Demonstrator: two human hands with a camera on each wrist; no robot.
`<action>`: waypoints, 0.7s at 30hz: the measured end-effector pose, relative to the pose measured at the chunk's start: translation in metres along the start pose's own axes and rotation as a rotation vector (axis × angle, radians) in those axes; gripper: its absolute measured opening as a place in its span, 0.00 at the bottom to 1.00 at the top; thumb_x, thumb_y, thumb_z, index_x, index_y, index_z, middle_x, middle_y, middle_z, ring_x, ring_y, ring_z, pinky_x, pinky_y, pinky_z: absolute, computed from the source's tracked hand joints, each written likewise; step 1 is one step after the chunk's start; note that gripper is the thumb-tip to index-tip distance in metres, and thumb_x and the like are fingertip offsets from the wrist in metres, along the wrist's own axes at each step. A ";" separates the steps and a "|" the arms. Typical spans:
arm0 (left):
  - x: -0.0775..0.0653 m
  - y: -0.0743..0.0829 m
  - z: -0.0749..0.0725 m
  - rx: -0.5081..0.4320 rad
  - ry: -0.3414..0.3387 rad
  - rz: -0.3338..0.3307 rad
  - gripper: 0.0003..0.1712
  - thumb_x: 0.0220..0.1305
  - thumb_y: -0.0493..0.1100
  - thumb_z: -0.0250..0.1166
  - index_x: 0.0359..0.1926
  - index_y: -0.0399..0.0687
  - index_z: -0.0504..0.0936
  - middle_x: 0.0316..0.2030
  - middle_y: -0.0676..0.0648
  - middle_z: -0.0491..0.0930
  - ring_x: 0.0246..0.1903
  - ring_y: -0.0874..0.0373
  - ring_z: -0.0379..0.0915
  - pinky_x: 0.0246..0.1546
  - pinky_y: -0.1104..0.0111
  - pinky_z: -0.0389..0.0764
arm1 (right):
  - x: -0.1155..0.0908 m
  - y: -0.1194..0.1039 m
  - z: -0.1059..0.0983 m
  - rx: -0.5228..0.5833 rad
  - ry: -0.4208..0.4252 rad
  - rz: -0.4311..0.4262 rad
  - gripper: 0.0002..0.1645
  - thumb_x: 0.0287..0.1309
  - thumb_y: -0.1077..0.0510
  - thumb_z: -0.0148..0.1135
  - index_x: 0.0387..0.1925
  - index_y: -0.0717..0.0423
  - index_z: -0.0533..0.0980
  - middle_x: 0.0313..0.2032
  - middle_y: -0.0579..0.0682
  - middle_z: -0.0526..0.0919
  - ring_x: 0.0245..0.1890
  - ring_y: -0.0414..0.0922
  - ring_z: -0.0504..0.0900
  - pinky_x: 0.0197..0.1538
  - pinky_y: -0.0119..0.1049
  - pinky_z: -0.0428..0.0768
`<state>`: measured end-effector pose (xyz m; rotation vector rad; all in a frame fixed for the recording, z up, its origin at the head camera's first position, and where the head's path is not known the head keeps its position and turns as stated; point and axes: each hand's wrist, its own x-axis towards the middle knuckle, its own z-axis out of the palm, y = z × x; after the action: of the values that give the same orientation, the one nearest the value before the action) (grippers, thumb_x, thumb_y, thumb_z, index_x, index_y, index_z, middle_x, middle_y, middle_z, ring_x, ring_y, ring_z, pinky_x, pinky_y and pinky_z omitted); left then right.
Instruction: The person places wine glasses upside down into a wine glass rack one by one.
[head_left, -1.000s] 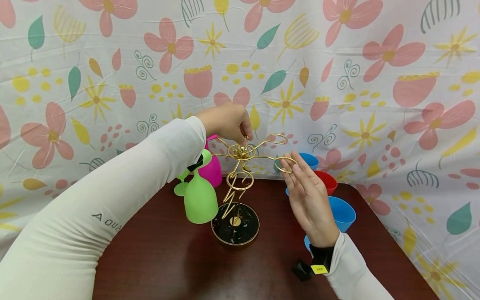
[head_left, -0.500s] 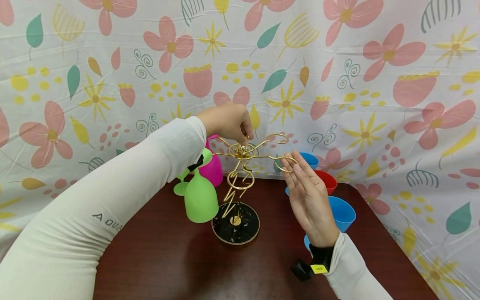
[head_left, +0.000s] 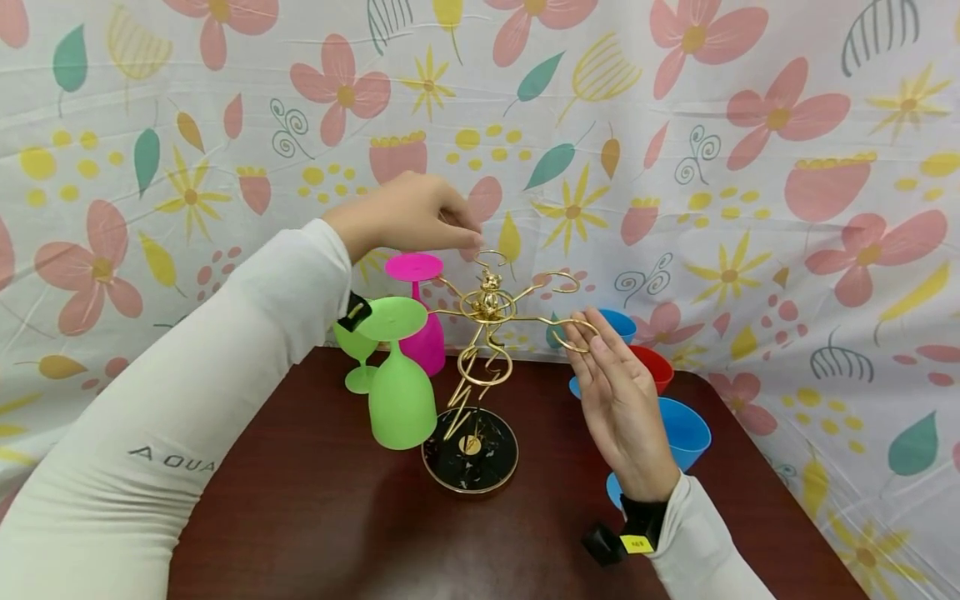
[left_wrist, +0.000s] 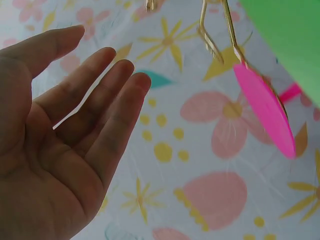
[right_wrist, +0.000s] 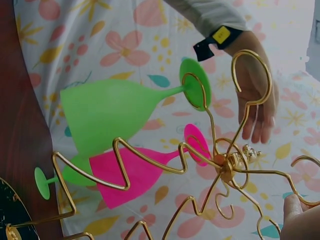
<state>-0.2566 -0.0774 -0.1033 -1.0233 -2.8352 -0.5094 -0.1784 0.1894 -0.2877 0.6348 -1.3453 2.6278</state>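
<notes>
A gold wire glass rack (head_left: 489, 302) with curled arms and a small gold figurine on top stands on a round black base (head_left: 487, 467). From its left arms hang an upside-down green goblet (head_left: 401, 404) and a pink goblet (head_left: 426, 343). My left hand (head_left: 416, 212) is up at the left of the rack's top; in the left wrist view its palm holds nothing and its fingers are loosely extended. My right hand (head_left: 624, 408) pinches the right-hand ring (right_wrist: 300, 197) of the rack between thumb and fingers.
Another green goblet (head_left: 362, 379) stands upright behind the hanging ones. At the table's right side, partly behind my right hand, are a red cup (head_left: 655, 367) and several blue cups (head_left: 684, 429). A flowered cloth (head_left: 780, 292) hangs behind the dark table (head_left: 315, 500).
My left hand has let go of the rack's top and moved up and to the left, uncovering the figurine and the goblets' feet. My right hand stays at the ring.
</notes>
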 end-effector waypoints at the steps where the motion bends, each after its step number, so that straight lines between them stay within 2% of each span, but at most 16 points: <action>1: -0.003 -0.004 -0.002 -0.001 0.013 -0.025 0.11 0.69 0.52 0.64 0.44 0.58 0.90 0.41 0.57 0.86 0.48 0.62 0.77 0.53 0.62 0.74 | 0.000 0.000 0.000 -0.005 -0.002 -0.005 0.37 0.76 0.57 0.49 0.79 0.59 0.48 0.75 0.56 0.54 0.75 0.51 0.55 0.67 0.34 0.64; 6: -0.016 -0.028 -0.004 -0.036 0.062 -0.081 0.18 0.69 0.57 0.63 0.48 0.53 0.89 0.44 0.52 0.86 0.46 0.57 0.78 0.53 0.59 0.75 | -0.003 0.003 -0.001 -0.015 -0.004 -0.015 0.36 0.77 0.56 0.48 0.78 0.58 0.49 0.75 0.57 0.55 0.75 0.52 0.55 0.68 0.36 0.64; 8: -0.019 -0.037 -0.003 -0.049 0.075 -0.084 0.19 0.69 0.57 0.63 0.48 0.50 0.89 0.44 0.49 0.86 0.45 0.55 0.79 0.52 0.57 0.75 | -0.005 0.003 -0.002 -0.023 0.001 -0.015 0.36 0.77 0.56 0.48 0.78 0.58 0.49 0.74 0.58 0.56 0.74 0.51 0.57 0.68 0.36 0.64; 11: -0.024 -0.053 0.001 -0.061 0.095 -0.103 0.20 0.70 0.55 0.62 0.50 0.47 0.88 0.45 0.46 0.86 0.49 0.52 0.79 0.54 0.54 0.75 | -0.008 0.005 -0.003 -0.032 0.005 -0.012 0.35 0.78 0.55 0.47 0.78 0.57 0.50 0.74 0.58 0.58 0.74 0.51 0.59 0.68 0.37 0.63; 16: -0.031 -0.084 0.012 -0.009 0.142 -0.148 0.18 0.71 0.51 0.62 0.50 0.45 0.88 0.44 0.45 0.86 0.46 0.49 0.79 0.48 0.54 0.76 | -0.015 0.009 -0.009 -0.130 0.005 0.006 0.33 0.79 0.54 0.45 0.78 0.56 0.51 0.74 0.57 0.58 0.73 0.51 0.59 0.69 0.38 0.63; 19: -0.031 -0.104 0.021 -0.037 0.139 -0.175 0.20 0.69 0.50 0.64 0.53 0.42 0.86 0.46 0.42 0.86 0.47 0.47 0.79 0.48 0.52 0.77 | -0.021 0.013 -0.014 -0.171 0.008 0.028 0.33 0.79 0.54 0.44 0.78 0.56 0.50 0.74 0.56 0.57 0.74 0.53 0.58 0.69 0.39 0.63; 21: -0.031 -0.117 0.028 -0.076 0.129 -0.214 0.22 0.69 0.52 0.64 0.55 0.42 0.85 0.49 0.41 0.85 0.51 0.45 0.78 0.52 0.50 0.76 | -0.025 0.016 -0.018 -0.188 0.019 0.046 0.34 0.79 0.54 0.44 0.78 0.56 0.49 0.74 0.55 0.58 0.73 0.53 0.58 0.68 0.39 0.64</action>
<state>-0.3060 -0.1713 -0.1685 -0.6727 -2.8427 -0.6803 -0.1661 0.1961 -0.3199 0.5580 -1.5953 2.4939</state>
